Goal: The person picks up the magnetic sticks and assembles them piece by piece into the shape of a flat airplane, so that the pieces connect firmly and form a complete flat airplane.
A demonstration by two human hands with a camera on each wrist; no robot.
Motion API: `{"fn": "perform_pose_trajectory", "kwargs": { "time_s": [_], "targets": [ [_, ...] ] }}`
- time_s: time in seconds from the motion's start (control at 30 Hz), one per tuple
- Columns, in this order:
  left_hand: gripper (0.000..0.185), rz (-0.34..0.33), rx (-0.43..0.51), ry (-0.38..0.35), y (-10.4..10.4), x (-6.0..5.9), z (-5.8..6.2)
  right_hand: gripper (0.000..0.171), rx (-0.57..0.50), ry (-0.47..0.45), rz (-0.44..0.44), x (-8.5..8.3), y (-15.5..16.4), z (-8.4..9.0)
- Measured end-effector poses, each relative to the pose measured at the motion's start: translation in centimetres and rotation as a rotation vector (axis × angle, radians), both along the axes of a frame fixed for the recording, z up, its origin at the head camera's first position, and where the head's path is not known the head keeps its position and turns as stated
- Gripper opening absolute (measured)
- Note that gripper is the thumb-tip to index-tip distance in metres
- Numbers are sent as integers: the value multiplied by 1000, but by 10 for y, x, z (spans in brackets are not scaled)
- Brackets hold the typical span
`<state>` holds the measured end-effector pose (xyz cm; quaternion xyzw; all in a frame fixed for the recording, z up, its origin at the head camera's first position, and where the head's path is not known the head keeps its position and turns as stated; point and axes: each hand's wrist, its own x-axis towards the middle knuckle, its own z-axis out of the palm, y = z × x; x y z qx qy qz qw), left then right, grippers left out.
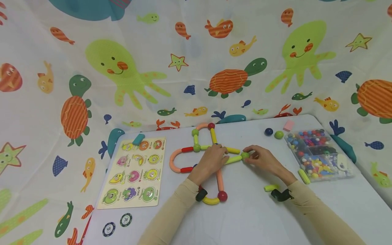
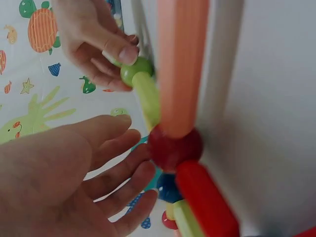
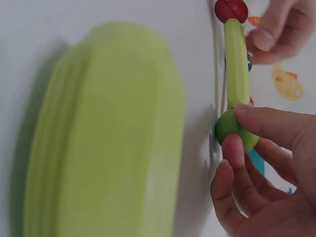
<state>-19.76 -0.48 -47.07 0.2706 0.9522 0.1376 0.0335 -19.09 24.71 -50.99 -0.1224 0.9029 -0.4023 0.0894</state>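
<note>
My right hand (image 1: 262,159) pinches a green ball (image 3: 228,131) between thumb and fingertips. A lime-green rod (image 1: 233,160) joins this ball to a red ball (image 2: 173,150) in the middle of a flat figure of magnetic rods and balls. Over that middle is my left hand (image 1: 212,159), its fingers loosely bent and spread beside the red ball, gripping nothing. From the red ball run a salmon rod (image 2: 182,64) and a red rod (image 2: 207,197). A yellow rod (image 1: 233,150) lies just behind the lime one. In the head view the left hand hides the figure's centre.
Left of the figure lies a fruit puzzle board (image 1: 163,190), with two chips (image 1: 126,219) in front. At right stand a compartment box of beads (image 1: 332,176), loose lime rods (image 1: 304,177), a dark blue ball (image 1: 268,131), another green ball (image 1: 279,134) and a pink block (image 1: 288,126).
</note>
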Motion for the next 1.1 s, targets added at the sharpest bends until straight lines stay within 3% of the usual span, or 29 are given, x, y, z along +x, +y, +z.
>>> {"fn": "perform_pose_trajectory", "kwargs": {
  "time_s": [0.13,0.23,0.37,0.53,1.1],
  "targets": [
    [26,-27,17,42,2,-12,8,39,-13,-7,-4,0,0,-1],
    [29,-53,-21,29,6,-20,11,39,-17,-3,1,0,-1,-1],
    [33,-72,-119,-4,14,-31,6,40,-19,1,3,1,-3,-1],
    [25,-85,-216,14,18,-41,-3,41,-12,10,4,1,-3,2],
    [27,-71,-185,-18,16,-45,-3,46,-11,13,-13,-4,-4,1]
  ]
}}
